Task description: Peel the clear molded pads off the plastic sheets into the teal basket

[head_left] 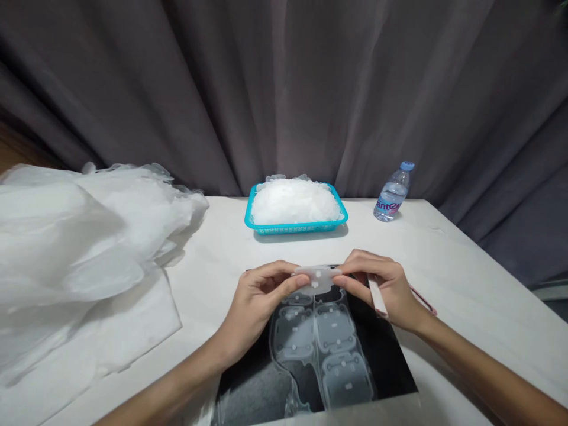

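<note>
A small, translucent white, thin sheet piece [320,276] is stretched level between my hands above a black rectangular mat [384,355], its left end clamped between the thumb and forefinger of my left hand [255,302] and its right end likewise in my right hand [394,290], which also carries a narrow whitish flat strip [377,296] against the palm side. Beneath, a clear sheet of rounded panels [338,326] lies on the mat; beyond stand a turquoise plastic basket [297,228] heaped with white translucent pieces [295,201], a blue-capped clear water bottle [393,194] to its right, and, at left, a large pile of whitish translucent sheets [110,236].
</note>
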`<state>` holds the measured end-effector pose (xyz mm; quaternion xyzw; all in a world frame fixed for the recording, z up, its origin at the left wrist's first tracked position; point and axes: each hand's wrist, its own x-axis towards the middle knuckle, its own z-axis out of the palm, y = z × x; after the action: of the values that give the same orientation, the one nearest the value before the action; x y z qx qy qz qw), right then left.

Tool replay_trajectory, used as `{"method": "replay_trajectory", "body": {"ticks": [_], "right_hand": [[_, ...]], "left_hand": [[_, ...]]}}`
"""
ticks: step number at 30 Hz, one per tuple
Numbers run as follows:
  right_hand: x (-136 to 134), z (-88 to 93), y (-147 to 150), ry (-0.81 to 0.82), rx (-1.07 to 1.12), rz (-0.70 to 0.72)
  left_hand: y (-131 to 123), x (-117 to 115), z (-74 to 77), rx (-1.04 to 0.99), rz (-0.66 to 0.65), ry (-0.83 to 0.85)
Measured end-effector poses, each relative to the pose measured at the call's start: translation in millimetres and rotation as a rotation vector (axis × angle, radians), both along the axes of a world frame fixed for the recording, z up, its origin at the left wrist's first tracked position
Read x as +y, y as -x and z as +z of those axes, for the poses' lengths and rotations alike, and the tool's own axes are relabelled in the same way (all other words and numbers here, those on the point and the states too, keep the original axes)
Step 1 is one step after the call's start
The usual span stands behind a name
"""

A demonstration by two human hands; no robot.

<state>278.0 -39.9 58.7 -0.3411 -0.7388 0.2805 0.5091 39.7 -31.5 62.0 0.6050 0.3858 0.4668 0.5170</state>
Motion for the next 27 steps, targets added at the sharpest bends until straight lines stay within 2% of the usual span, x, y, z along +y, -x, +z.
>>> {"method": "replay_trajectory", "body": {"ticks": [4,7,9,12,13,15,17,18,22,24,27], "right_hand": [[-1,1.0,0,-0.007,-0.01,-0.003],[-1,1.8,0,-0.021,-0.016,-0.001],[0,2.2,-1,-0.022,-0.025,0.013],[2,1.9,-4,-0.027,-0.049,0.068],[3,1.5,-4,-0.036,-0.056,0.086],[4,-0.2,-5,-0.057,-0.068,0.104],[4,-2.8,-6,-0.062,-0.07,0.077],[4,-4.3,-6,-0.055,-0.061,0.05],[19,-7.9,-8,0.067,0.005,-0.075],[41,-4.2,-8,0.112,0.048,-0.158],[94,9.6,-2,0.077,0.085,-0.325]], "left_hand": [[-1,-1,-1.7,0.028,0.001,-0.054],[5,-1,-2.5,0.125,0.006,-0.227],[12,-1,-2.8,0.255,-0.043,-0.526],[23,0,-3.7,0.501,-0.187,-1.117],[25,-1,-4.3,0.567,-0.2,-1.254],[25,-2,-5.9,0.643,-0.179,-1.351],[21,-3,-7.8,0.621,-0.152,-1.292],[19,-3,-8.9,0.608,-0.139,-1.207],[20,7,-16.3,0.69,-0.113,-0.674],[29,17,-22.2,0.759,-0.212,-0.531],[45,30,-30.2,0.811,-0.367,-0.503]]}}
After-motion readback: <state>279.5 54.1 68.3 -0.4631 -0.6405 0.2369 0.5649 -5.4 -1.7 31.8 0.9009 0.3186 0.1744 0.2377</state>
